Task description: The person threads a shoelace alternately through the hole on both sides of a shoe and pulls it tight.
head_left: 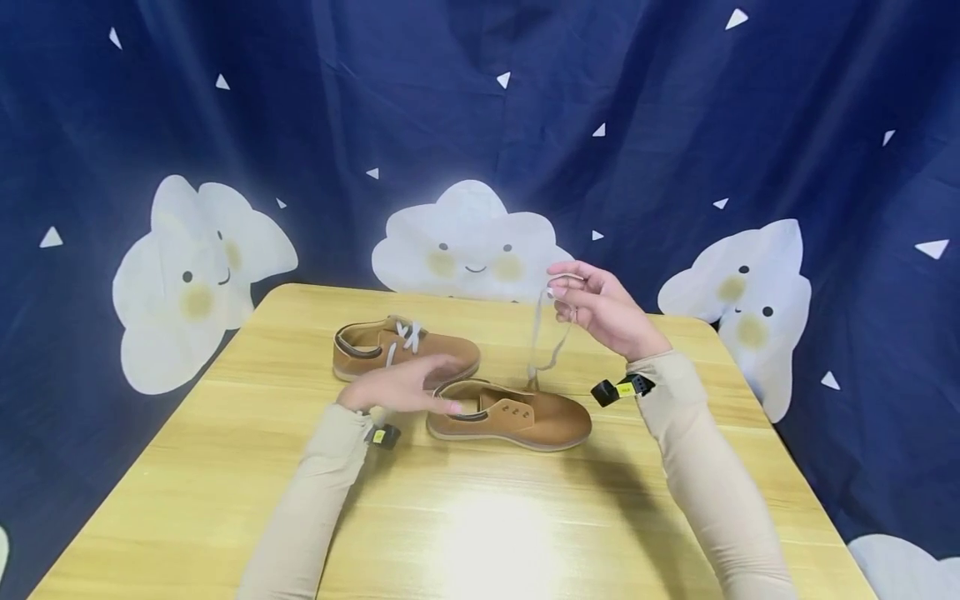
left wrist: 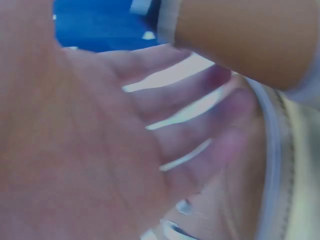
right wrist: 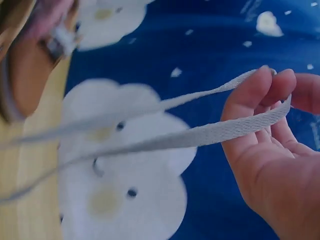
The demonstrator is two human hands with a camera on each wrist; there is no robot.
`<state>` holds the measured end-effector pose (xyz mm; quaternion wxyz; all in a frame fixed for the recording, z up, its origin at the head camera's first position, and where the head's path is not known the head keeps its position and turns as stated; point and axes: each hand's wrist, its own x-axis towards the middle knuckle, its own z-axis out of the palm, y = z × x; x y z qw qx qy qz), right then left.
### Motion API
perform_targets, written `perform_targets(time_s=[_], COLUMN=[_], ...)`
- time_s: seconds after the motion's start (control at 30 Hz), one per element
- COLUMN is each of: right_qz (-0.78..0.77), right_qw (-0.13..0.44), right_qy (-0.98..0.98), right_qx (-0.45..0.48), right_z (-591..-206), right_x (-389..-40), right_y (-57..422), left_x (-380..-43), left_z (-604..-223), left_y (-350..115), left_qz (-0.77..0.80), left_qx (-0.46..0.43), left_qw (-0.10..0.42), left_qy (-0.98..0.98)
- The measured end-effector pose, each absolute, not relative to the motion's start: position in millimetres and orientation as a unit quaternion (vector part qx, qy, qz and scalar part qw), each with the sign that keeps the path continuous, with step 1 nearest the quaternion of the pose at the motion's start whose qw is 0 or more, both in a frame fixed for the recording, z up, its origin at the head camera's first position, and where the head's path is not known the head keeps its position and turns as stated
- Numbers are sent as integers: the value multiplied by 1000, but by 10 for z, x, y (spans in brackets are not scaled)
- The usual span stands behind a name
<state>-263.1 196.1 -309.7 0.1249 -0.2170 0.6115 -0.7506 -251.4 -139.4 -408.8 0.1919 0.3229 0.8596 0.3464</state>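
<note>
over the part of the tabletop toward its far right corner, the right hand is raised, thumb and fingertips brought together on a pale grey shoelace. from this pinch the lace runs down in two flat strands, which draw close to each other at the far side of the near shoe; the exact point of attachment is too small to tell. the near shoe, brown, stands upright around the middle of the tabletop, toe toward the right edge; three eyelets show on its near flap. the left hand is at the heel end of this shoe, its fingers extended and slightly apart in the left wrist view; whether it touches the shoe cannot be told. partly behind the left hand, nearer the far edge and to the left, stands the far shoe, also brown and pointing toward the right edge, with white laces crossed over its front. beige sleeves cover both forearms, with a black wrist device at each cuff. beyond the far edge hangs a dark blue curtain, printed with smiling white clouds and small white triangles.
</note>
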Motion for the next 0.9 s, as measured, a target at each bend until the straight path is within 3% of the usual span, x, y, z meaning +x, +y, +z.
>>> perform_targets(time_s=[0.13, 0.23, 0.4, 0.6, 0.9], right_qz=[-753, -735, -698, -662, -574], right_qw=[167, 200, 212, 205, 170], right_qy=[577, 575, 607, 652, 748], right_qx=[-269, -299, -314, -308, -287], right_z=[-3022, -3027, -3112, -3284, -3522], right_x=[-2475, -2360, -2221, -2206, -2277], right_y=[1862, 1775, 1731, 1961, 2424], left_x=[-2435, -2361, -2237, -2239, -2331], left_z=[-3933, -3810, -3707, -3723, -3677], left_y=[-1197, -940, -680, -756, -1033], left_qz=[432, 504, 570, 584, 541], left_qx=[324, 346, 391, 393, 357], left_qw=[104, 77, 114, 164, 167], left_qy=[835, 788, 713, 691, 743])
